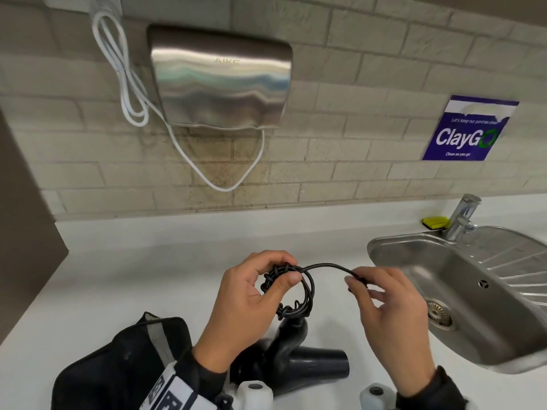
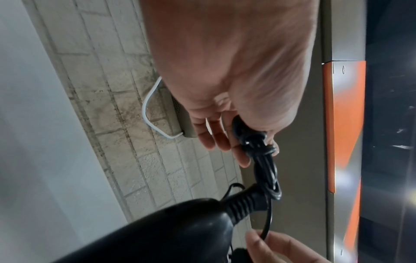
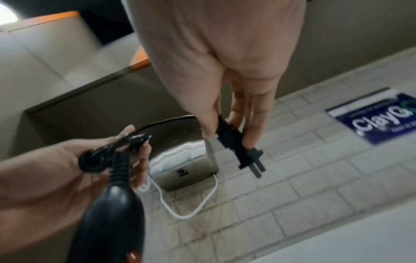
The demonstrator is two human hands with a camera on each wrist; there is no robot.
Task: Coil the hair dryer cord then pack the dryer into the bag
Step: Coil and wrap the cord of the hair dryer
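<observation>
The black hair dryer (image 1: pixel 299 362) lies on the white counter (image 1: pixel 148 276) near the front edge, handle pointing up. Its black cord (image 1: pixel 296 291) is wound into a small coil above the handle. My left hand (image 1: pixel 260 288) grips that coil, thumb across the loops; the left wrist view shows the coil (image 2: pixel 265 170) hanging from my fingers over the dryer handle (image 2: pixel 180 231). A short free length arcs right to the plug (image 3: pixel 243 149), which my right hand (image 1: pixel 373 294) pinches between thumb and fingers. The black bag (image 1: pixel 124 362) lies at the front left, beside the dryer.
A steel sink (image 1: pixel 461 291) with a tap (image 1: pixel 463 217) and a yellow sponge (image 1: pixel 435 222) is at the right. A metal hand dryer (image 1: pixel 222 81) with a white cable (image 1: pixel 130 84) hangs on the brick wall. A blue sign (image 1: pixel 467 128) is at the right.
</observation>
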